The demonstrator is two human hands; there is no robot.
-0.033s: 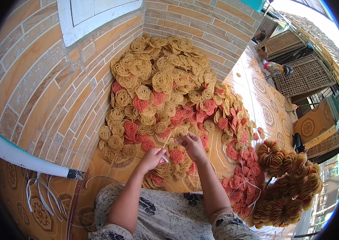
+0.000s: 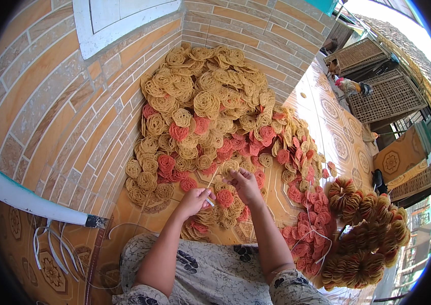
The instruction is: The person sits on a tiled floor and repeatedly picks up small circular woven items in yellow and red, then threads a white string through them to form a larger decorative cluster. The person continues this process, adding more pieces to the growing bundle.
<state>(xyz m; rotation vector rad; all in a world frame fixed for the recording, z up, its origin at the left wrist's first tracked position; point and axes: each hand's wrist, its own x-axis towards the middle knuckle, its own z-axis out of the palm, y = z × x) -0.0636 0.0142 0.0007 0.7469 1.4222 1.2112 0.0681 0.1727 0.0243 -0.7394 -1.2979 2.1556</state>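
My left hand (image 2: pixel 194 201) is closed around a thin pale stick (image 2: pixel 212 179), which points up and away from me. A small white end (image 2: pixel 210 202) sticks out below the fingers. Just to the right, my right hand (image 2: pixel 246 186) has its fingers pinched together; what they hold, if anything, I cannot make out. A tan lacy disc (image 2: pixel 229 166) lies right beyond those fingertips, and I cannot tell whether they touch it. Under and beyond both hands spreads a big heap of round, net-like tan discs (image 2: pixel 206 104), with pink discs (image 2: pixel 166 163) mixed in.
Pink discs (image 2: pixel 313 231) lie with a white string (image 2: pixel 322 235) at my right, beside bundled discs (image 2: pixel 358 269) in a ring. A tiled wall (image 2: pixel 63 101) bounds the left and back. White strips (image 2: pixel 55 249) hang at lower left. A rooster (image 2: pixel 348 87) stands near woven panels (image 2: pixel 388 96).
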